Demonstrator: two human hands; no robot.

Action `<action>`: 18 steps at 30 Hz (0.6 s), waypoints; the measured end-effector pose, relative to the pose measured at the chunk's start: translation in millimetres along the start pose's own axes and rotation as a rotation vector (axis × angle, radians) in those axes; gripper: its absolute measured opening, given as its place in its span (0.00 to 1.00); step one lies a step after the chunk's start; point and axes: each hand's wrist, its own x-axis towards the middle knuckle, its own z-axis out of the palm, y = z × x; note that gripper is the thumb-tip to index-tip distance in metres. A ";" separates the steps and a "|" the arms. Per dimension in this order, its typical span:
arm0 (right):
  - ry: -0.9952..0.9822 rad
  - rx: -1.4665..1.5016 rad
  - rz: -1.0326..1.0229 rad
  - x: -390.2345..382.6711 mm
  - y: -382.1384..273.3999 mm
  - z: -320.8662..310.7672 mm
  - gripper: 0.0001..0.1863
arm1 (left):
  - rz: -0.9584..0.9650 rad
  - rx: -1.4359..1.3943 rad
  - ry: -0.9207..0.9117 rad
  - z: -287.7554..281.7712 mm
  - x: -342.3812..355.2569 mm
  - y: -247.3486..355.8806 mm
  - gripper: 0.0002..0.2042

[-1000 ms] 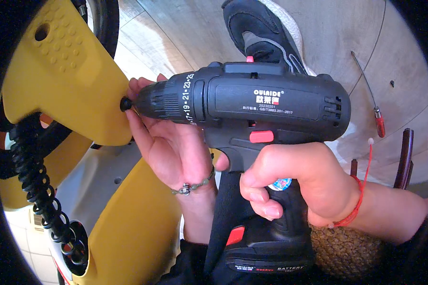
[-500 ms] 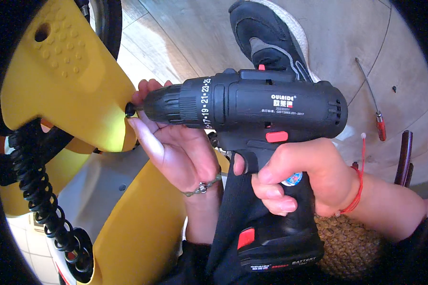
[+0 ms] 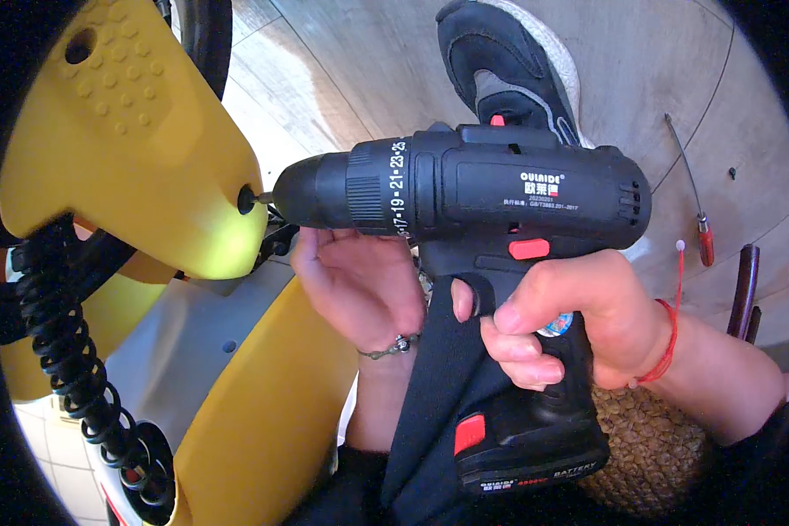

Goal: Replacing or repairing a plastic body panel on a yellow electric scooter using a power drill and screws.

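Observation:
My right hand point(image 3: 552, 320) is closed round the grip of a black cordless drill point(image 3: 535, 188), its index finger at the trigger. The drill lies level, chuck to the left. Its short metal bit point(image 3: 264, 198) reaches a black round fitting point(image 3: 246, 199) at the edge of a yellow plastic panel point(image 3: 162, 175), lit by the drill's lamp. Whether a screw sits there is hidden. Beneath the chuck, my left hand point(image 3: 355, 280) is cupped and open, palm up; the drill covers most of its fingers.
A black coil spring point(image 3: 61, 351) stands at the left beside grey and yellow body parts point(image 3: 263, 386). A black shoe point(image 3: 504, 66) rests on the wood-look floor. Farther right lies a red-handled screwdriver point(image 3: 705, 237), near a small dark piece point(image 3: 732, 174). A woven seat point(image 3: 644, 447) shows below.
The drill and my right hand have shifted slightly right in view. My left fingers have left the bit and fitting, and that hand is now lower, under the chuck.

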 end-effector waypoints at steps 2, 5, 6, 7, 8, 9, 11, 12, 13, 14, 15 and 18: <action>-0.001 -0.005 -0.007 0.8 0.4 -3.3 0.08 | -0.040 -0.039 0.016 4.1 1.1 -1.8 0.16; 0.003 0.003 -0.001 1.1 -0.1 -1.9 0.08 | -0.035 0.019 -0.035 -2.9 -0.4 -2.1 0.16; 0.014 0.021 0.011 1.1 -0.3 -1.0 0.08 | -0.036 0.020 -0.036 -3.9 0.0 -2.5 0.16; 0.010 0.022 0.013 1.4 0.0 -0.4 0.08 | -0.057 0.006 -0.002 -4.1 0.4 -1.0 0.16; 0.004 0.010 0.004 1.9 0.8 -0.3 0.08 | -0.078 -0.008 0.030 -4.6 0.9 0.3 0.16; -0.002 -0.003 -0.005 2.1 1.2 0.6 0.08 | -0.076 -0.005 0.030 -5.9 2.2 1.2 0.16; 0.013 -0.012 -0.004 3.0 2.6 1.3 0.08 | -0.042 0.052 -0.009 -13.9 5.8 -4.0 0.17; 0.027 -0.018 -0.002 3.4 3.4 1.4 0.08 | -0.042 0.049 -0.012 -16.2 6.6 -6.5 0.17; 0.030 -0.020 -0.002 3.2 3.4 2.0 0.08 | -0.080 0.034 -0.017 -16.3 6.6 -8.4 0.18; 0.031 -0.027 -0.012 3.1 3.5 2.1 0.07 | -0.119 0.019 -0.021 -16.9 6.6 -10.8 0.19; 0.032 -0.034 -0.022 2.7 3.3 2.4 0.08 | -0.120 0.015 -0.022 -19.7 6.8 -14.0 0.19; 0.007 -0.092 -0.060 5.8 2.4 2.7 0.08 | -0.200 -0.027 -0.085 -53.2 13.0 -33.0 0.21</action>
